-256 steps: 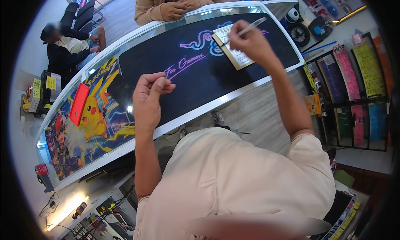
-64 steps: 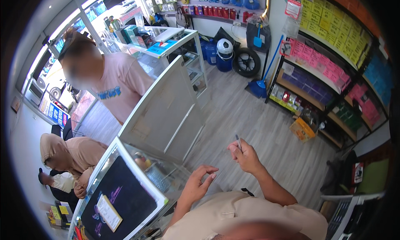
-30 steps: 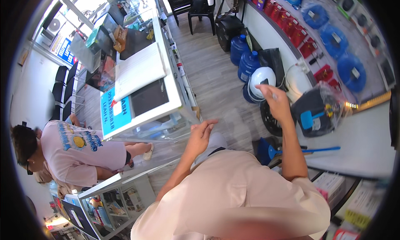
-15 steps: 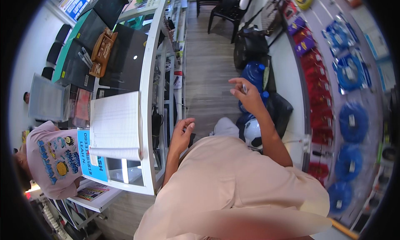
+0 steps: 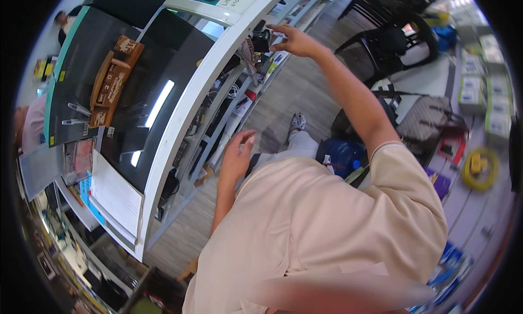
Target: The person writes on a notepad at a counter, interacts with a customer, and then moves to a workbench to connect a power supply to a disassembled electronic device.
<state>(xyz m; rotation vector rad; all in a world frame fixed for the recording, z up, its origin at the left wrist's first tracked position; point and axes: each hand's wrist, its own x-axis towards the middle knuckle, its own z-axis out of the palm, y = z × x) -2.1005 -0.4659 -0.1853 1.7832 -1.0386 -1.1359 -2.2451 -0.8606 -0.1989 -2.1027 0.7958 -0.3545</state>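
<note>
My right hand (image 5: 294,41) reaches forward to the open shelves under the glass counter (image 5: 183,118), its thumb and fingers apart beside a small black object (image 5: 260,39); I cannot tell whether they touch it. No pen shows in it. A beaded or chain-like bundle (image 5: 248,58) hangs beside that object. My left hand (image 5: 236,156) is open with loosely bent fingers, low beside the counter's inner side. On the counter top are a carved wooden stand (image 5: 111,85), pens in clear holders (image 5: 76,113) and a lined paper pad (image 5: 114,188).
A narrow walkway (image 5: 272,101) runs between counter and wall, with black plastic chairs (image 5: 381,47), a blue water jug (image 5: 340,156) and a patterned bag (image 5: 419,120) along it. Packaged goods (image 5: 471,85) line the right wall. A person (image 5: 27,126) is at the far left edge.
I have turned from the front counter and moved along the walkway. My right hand has stretched forward to the shelves; the pen seen in it earlier no longer shows.
</note>
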